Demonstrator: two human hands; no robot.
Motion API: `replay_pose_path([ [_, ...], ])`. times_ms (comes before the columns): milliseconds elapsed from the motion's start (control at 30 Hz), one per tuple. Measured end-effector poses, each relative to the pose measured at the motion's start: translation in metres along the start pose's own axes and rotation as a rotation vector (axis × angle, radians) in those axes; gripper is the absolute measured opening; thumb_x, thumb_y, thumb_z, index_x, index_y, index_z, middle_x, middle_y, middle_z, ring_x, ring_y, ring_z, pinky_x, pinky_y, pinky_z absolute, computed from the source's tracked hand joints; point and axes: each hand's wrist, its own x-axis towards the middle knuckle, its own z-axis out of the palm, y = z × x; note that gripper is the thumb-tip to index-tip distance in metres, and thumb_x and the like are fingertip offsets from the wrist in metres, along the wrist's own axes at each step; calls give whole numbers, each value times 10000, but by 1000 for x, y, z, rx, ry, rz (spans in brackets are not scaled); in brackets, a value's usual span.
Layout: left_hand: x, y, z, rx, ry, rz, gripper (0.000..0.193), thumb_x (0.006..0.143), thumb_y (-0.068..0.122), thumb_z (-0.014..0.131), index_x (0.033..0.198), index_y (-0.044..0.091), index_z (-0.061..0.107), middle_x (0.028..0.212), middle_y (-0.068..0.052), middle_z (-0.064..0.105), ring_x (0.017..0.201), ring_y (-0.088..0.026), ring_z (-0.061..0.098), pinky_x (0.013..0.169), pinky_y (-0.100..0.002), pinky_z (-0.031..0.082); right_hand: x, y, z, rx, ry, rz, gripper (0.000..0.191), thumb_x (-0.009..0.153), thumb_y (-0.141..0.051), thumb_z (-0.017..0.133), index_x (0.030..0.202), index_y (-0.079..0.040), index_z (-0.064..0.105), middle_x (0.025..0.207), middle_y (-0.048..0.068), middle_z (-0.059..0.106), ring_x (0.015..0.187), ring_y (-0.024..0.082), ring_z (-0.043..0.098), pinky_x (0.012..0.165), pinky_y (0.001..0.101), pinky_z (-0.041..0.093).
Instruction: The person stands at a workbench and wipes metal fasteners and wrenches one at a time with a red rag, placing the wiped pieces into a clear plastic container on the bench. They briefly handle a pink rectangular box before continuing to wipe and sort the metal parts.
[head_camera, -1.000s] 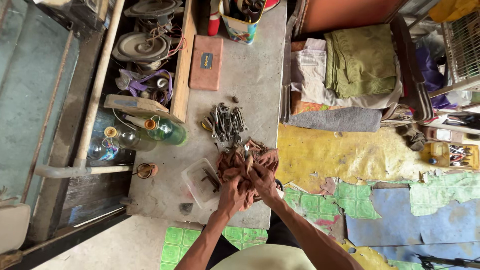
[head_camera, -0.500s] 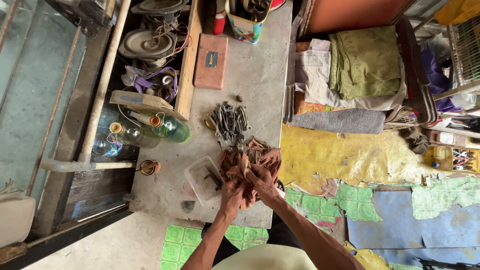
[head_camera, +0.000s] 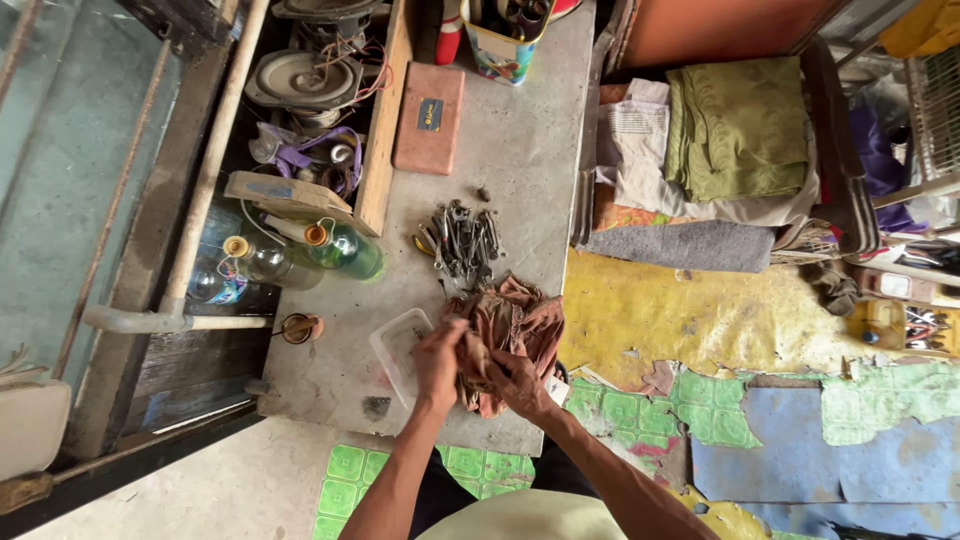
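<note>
Just below the middle of the frame, on the grey concrete slab (head_camera: 520, 150), both hands are buried in a rust-brown rag (head_camera: 512, 325). The left hand (head_camera: 440, 362) has its fingers curled shut around a bunched fold at the rag's lower left, and the right hand (head_camera: 518, 382) grips the cloth from beneath, fingers closed into it as well. The rag looks soft, limp and light, creased all over and likely greasy, so it should crumple wherever it is pinched; a gathered handful, as both hands have now, seems the surest hold, since a loose corner would only trail. Touching its upper edge, slightly above centre, lies a heap of dark steel spanners (head_camera: 462, 240), hard, heavy and angular beside the cloth. Just left of the left hand sits a clear plastic tub (head_camera: 398, 345), thin-walled and glossy. Further up is a flat reddish block (head_camera: 430, 118) with a small dark label, and at the top edge a painted tin (head_camera: 505, 45) holding tools. At centre left, green and clear glass bottles (head_camera: 340, 248) lie tilted in a cluttered trough, smooth and breakable.
</note>
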Motion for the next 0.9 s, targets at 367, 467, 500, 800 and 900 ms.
replay_pose_path([
  [367, 38, 3, -77, -21, 221, 3, 170, 996, 201, 634, 956, 37, 652, 791, -92, 710, 619, -191, 670, 510, -355, 573, 7, 12, -16, -298, 279, 12, 242, 875, -214, 690, 1072, -78, 729, 817, 202, 710, 720, 327, 730, 635, 439, 552],
  [467, 36, -1, -85, 266, 212, 0, 111, 930, 148, 668, 916, 39, 684, 785, -94, 748, 632, -191, 700, 541, -378, 565, 17, 20, -24, -358, 431, 32, 202, 868, -219, 690, 1008, -73, 697, 873, 223, 695, 786, 411, 697, 654, 478, 547],
  [500, 36, -3, -88, 388, 215, 2, 85, 903, 127, 679, 904, 45, 698, 783, -96, 762, 642, -190, 713, 561, -386, 556, 18, 22, -25, -361, 409, 55, 200, 871, -210, 674, 1021, -78, 693, 889, 226, 696, 812, 422, 695, 668, 483, 550],
  [800, 48, -2, -86, 859, 213, 240, 139, 805, 155, 772, 856, 36, 722, 842, -136, 776, 818, -292, 753, 760, -387, 578, 24, 27, -27, -367, 320, 201, 267, 899, -154, 593, 1159, -104, 633, 1051, 248, 705, 993, 461, 672, 809, 508, 544],
  [900, 49, -1, -83, 817, 188, 141, 189, 785, 150, 793, 901, 27, 707, 863, -139, 770, 815, -292, 759, 747, -394, 583, 25, 27, -26, -346, 305, 240, 309, 905, -145, 584, 1210, -110, 618, 1085, 247, 709, 1021, 452, 679, 830, 505, 547],
])
